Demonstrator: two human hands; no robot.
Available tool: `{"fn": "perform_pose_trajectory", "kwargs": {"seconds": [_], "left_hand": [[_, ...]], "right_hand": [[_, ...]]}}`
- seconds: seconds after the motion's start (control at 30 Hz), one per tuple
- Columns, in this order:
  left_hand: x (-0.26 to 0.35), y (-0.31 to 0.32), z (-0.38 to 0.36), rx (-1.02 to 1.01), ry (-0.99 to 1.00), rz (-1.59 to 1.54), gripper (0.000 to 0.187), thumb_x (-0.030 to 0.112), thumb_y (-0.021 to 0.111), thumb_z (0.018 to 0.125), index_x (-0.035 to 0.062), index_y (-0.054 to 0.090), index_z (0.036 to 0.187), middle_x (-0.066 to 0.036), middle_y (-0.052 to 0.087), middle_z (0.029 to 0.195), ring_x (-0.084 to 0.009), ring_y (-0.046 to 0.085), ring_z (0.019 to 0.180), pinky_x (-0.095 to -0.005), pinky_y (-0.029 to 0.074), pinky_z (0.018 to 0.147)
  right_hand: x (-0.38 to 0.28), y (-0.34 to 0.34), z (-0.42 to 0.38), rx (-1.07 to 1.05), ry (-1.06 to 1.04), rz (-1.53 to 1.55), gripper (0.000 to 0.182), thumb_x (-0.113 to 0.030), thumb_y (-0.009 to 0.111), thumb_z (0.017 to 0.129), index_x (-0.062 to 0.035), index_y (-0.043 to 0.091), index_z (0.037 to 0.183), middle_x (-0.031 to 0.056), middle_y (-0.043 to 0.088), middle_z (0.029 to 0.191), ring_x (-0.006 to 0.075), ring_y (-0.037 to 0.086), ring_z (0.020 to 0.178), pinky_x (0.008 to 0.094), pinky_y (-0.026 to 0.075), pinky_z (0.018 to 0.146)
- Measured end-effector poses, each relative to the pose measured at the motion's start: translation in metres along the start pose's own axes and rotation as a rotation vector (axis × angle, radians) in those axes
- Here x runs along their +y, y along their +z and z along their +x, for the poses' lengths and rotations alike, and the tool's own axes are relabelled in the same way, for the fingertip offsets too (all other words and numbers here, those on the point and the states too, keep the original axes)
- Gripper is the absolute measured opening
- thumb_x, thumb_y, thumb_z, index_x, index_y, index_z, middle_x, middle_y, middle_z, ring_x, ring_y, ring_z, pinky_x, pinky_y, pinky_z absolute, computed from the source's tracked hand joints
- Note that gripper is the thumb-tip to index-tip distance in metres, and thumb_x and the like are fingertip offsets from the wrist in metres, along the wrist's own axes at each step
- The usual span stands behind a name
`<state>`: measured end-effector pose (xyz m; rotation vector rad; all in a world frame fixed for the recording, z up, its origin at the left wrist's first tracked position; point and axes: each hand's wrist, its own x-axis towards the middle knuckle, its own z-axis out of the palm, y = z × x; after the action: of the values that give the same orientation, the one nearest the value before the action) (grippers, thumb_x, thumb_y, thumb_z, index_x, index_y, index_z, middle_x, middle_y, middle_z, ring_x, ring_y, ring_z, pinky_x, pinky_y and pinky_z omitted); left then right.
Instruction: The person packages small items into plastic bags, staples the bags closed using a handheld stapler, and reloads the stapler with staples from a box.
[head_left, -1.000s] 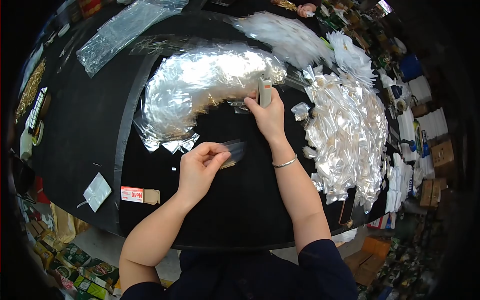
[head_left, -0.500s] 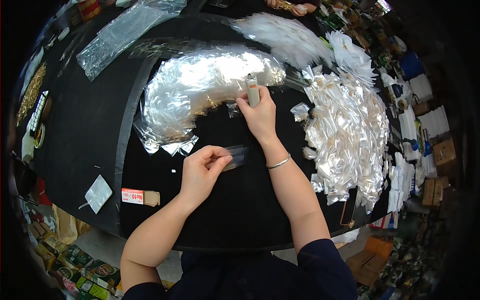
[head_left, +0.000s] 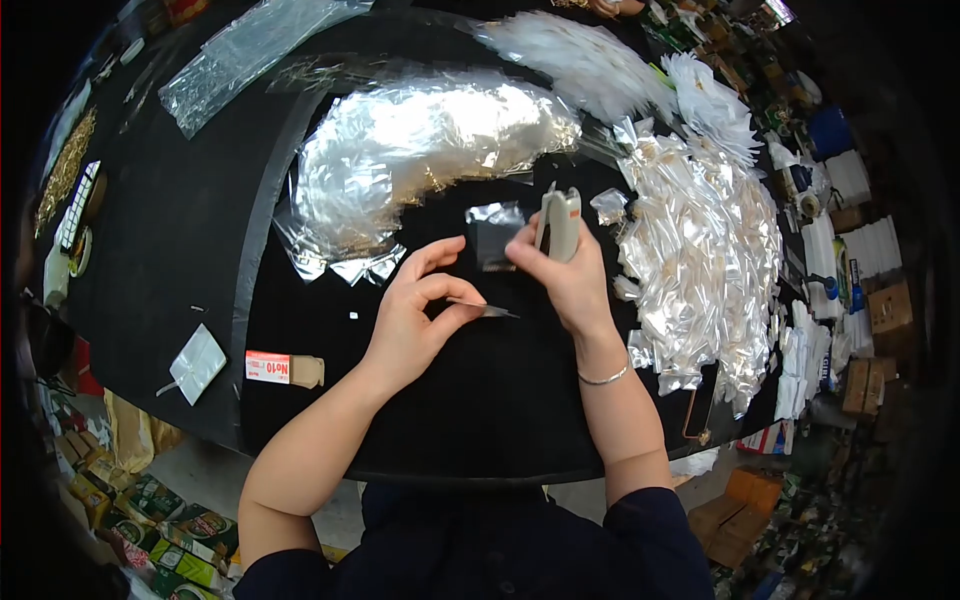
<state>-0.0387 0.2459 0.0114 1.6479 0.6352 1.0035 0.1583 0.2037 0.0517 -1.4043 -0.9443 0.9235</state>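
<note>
My left hand [head_left: 415, 315] pinches a small thin clear piece [head_left: 492, 309] between thumb and forefinger, its other fingers raised. My right hand [head_left: 570, 275] is wrapped round a pale grey stapler [head_left: 560, 222] that points away from me. A small clear plastic bag [head_left: 494, 236] lies flat on the black table just left of my right thumb. Beyond my hands a curved pile of shiny clear bags [head_left: 430, 130] spreads over the tabletop. To the right lies a large heap of folded, glossy packets [head_left: 690, 260], with one loose packet [head_left: 609, 206] at its left edge.
A red and white box [head_left: 284, 368] and a clear packet [head_left: 198, 365] lie at the left front. White feathery pieces [head_left: 580, 62] and a long plastic sheet [head_left: 255, 55] lie at the back. Part of another person's hand [head_left: 618, 7] shows at the top edge.
My right hand has moved right and nearer to me with the stapler. My left hand has shifted slightly right, and its piece is now seen nearly edge-on. The small bag on the table is more exposed.
</note>
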Motion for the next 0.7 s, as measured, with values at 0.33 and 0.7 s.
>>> {"fn": "perform_pose_trajectory", "kwargs": {"seconds": [0.33,0.7], "left_hand": [[0.005,0.007,-0.006,0.086,-0.384,-0.253,0.01,0.002,0.074,0.084,0.0001,0.069,0.092,-0.006,0.071,0.09,-0.0091,0.066,0.078,-0.024,0.053,0.072],[0.015,0.001,-0.002,0.144,-0.342,-0.056,0.016,0.003,0.078,0.08,-0.0017,0.063,0.084,-0.006,0.072,0.085,-0.0069,0.063,0.072,-0.0219,0.051,0.065]], "right_hand": [[0.015,0.011,-0.048,0.04,0.194,0.177,0.034,-0.004,0.077,0.082,-0.001,0.053,0.107,0.0063,0.064,0.092,0.0119,0.06,0.084,0.0266,0.049,0.079],[0.02,0.017,-0.049,0.092,0.031,0.063,0.026,-0.003,0.074,0.085,-0.0025,0.054,0.102,0.0047,0.066,0.093,0.0115,0.062,0.086,0.0266,0.05,0.079]]}}
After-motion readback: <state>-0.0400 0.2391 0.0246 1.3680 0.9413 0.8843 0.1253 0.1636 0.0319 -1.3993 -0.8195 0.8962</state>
